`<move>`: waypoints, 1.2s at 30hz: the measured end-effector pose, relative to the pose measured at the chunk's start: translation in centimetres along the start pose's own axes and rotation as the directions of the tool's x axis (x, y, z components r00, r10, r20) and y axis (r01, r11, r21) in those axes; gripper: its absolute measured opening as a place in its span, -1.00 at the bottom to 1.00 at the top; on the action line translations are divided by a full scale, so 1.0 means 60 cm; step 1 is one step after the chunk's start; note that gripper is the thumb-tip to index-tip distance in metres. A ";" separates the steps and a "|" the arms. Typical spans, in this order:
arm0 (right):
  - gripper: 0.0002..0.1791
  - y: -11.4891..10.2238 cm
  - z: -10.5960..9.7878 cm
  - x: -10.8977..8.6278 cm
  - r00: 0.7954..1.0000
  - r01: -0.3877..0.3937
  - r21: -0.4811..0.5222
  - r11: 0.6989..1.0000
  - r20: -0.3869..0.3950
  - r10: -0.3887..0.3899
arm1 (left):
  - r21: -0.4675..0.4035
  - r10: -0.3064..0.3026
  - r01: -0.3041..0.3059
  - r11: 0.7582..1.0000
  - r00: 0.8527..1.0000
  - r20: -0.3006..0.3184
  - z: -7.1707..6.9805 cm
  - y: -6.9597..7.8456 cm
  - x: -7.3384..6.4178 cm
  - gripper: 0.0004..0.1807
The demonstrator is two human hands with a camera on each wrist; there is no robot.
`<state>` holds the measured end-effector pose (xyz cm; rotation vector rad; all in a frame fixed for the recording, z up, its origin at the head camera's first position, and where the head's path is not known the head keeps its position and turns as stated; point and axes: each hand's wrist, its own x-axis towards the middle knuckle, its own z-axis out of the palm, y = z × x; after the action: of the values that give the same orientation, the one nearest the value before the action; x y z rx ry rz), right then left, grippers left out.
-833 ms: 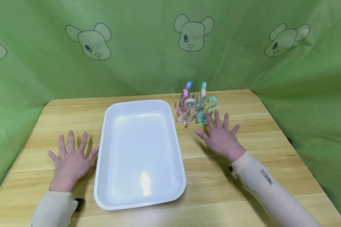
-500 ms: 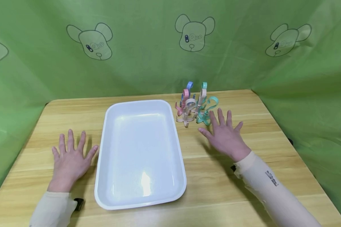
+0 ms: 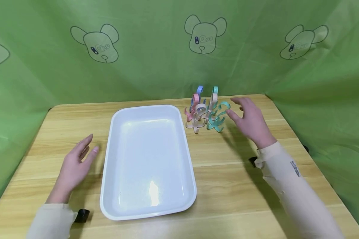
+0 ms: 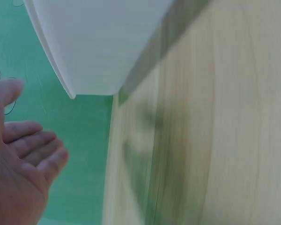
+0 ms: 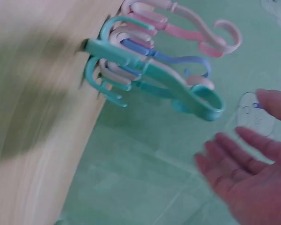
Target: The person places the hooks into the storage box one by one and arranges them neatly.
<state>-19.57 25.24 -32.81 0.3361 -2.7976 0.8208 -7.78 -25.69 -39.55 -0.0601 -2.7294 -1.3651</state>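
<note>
glare in white tray (image 3: 146, 156), soft shadows, hazy wrist views

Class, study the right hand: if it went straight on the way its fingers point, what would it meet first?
The right hand would probably meet the nearer turquoise hook first, at its curled top, though exact depth is hard to judge.

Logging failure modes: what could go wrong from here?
1. The right hand hovers beside the front teal hook; a careless approach could knock its tall loop and tip it.
2. The hooks stand packed together, so grasping one may drag neighbours, such as the front pale pink hook.
3. The left hand is close beside the white tray; a sideways move might bump its raised rim.
</note>
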 end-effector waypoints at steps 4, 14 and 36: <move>-0.44 0.012 0.008 0.019 1.000 0.019 0.084 0.996 -0.010 -0.018 | -0.123 -0.009 0.009 0.992 1.000 0.000 0.007 0.004 0.002 -0.38; -0.53 0.026 0.028 0.040 1.000 0.009 0.159 0.987 -0.031 -0.004 | -0.240 -0.120 0.132 0.962 0.991 0.065 0.018 0.010 0.003 -0.35; -0.68 0.024 0.029 0.044 0.999 -0.026 0.169 0.985 -0.023 0.030 | -0.248 -0.168 0.198 0.948 0.976 0.135 0.031 0.007 0.003 -0.30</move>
<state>-22.69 25.02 -34.30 0.3110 -2.7213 1.0641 -8.06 -23.93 -40.32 0.1058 -2.6817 -1.8189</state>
